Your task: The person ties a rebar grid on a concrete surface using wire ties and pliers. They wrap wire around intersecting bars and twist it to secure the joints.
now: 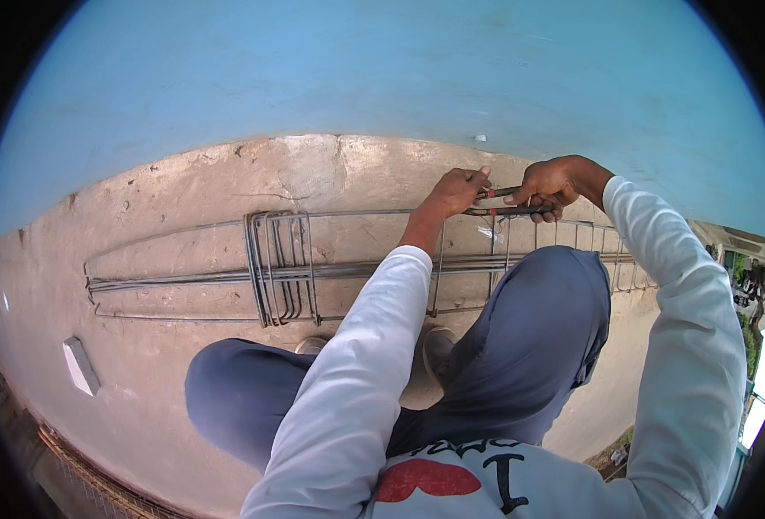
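Observation:
My right hand [548, 185] grips the two black handles of a pair of pincers [519, 211], which have red bands near the jaws. The handles are spread apart. Their jaw end points left towards my left hand [458, 190], which is at the far long bar of a steel rebar cage [356, 267]. What my left fingers pinch, if anything, is hidden. Square stirrups [442, 259] cross the bars at intervals to the right. Several more stirrups [280, 266] stand bunched together on the left part of the cage.
A blue wall [382, 71] rises just beyond the concrete floor [181, 389]. My bent knees [538, 324] and shoes [439, 350] are close to the cage's near side. A pale block [81, 366] lies at the left. A small white scrap [486, 232] lies beneath the bars.

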`<state>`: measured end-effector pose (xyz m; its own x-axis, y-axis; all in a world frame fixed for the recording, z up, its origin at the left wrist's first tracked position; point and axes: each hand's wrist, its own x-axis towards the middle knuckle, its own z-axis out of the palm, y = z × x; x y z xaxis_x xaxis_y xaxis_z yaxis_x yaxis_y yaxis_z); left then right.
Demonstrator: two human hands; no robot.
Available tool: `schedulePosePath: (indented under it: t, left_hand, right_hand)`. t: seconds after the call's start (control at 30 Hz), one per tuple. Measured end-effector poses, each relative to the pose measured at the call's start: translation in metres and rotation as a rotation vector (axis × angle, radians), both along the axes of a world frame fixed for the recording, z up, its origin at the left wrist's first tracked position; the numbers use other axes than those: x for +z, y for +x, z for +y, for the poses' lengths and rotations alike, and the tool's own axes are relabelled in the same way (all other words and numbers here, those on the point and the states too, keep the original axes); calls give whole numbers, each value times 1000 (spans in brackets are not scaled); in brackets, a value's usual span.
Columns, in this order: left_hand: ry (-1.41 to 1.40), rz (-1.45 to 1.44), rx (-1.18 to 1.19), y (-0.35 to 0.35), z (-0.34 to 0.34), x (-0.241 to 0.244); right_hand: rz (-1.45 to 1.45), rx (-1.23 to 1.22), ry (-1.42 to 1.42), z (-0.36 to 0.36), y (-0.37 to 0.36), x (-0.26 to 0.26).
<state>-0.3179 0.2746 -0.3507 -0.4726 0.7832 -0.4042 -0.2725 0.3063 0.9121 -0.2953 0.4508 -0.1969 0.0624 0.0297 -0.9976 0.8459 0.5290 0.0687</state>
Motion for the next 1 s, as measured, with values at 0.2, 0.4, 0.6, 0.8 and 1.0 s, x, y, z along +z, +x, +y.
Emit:
schedulePosePath:
  t: [0.2, 0.4, 0.6, 0.8, 1.0]
  left_hand:
    - [-185, 127, -178, 0, 3, 13]
    - [-135, 163, 101, -47, -28, -14]
    - [-156, 192, -208, -35, -54, -29]
    - [-335, 566, -227, 4, -35, -22]
    - [-355, 453, 60, -19, -31, -34]
  right_hand:
    - [33, 335, 26, -18, -12, 14]
    - [43, 583, 52, -20, -29, 11]
    - [142, 468, 181, 4, -23, 22]
    - [384, -29, 79, 48, 33, 5]
    - [511, -234, 45, 39, 103, 6]
